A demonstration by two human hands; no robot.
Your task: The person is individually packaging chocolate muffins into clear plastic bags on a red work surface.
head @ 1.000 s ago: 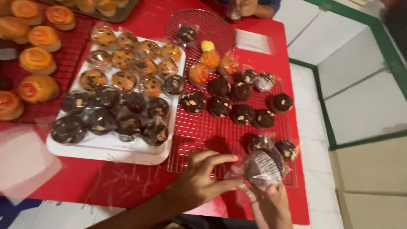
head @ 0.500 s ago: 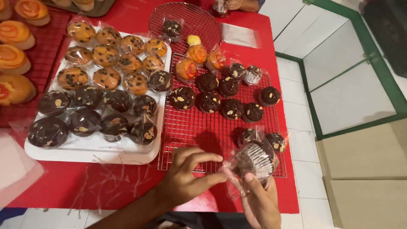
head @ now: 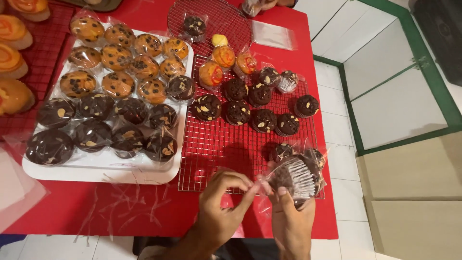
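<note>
My right hand point(head: 291, 222) holds a chocolate muffin in a white paper cup point(head: 293, 176), tipped on its side inside a clear plastic bag. The fingers of my left hand point(head: 224, 202) pinch the open edge of that bag just left of the muffin. Both hands are at the near edge of the red table point(head: 144, 212), over the corner of a rectangular wire cooling rack point(head: 211, 149). On the rack sit several unwrapped chocolate muffins point(head: 250, 108) and a few orange-swirl ones in bags point(head: 211, 74).
A white tray point(head: 96, 171) on the left carries several bagged chocolate and chocolate-chip muffins. A round wire rack point(head: 226, 24) at the back holds one bagged muffin. Orange-topped buns point(head: 12, 62) lie far left. A spare clear bag point(head: 272, 34) lies at the back. White floor tiles lie to the right.
The view has shifted a little. My left hand has closed in on the bag's edge, and the muffin in my right hand has tilted further onto its side.
</note>
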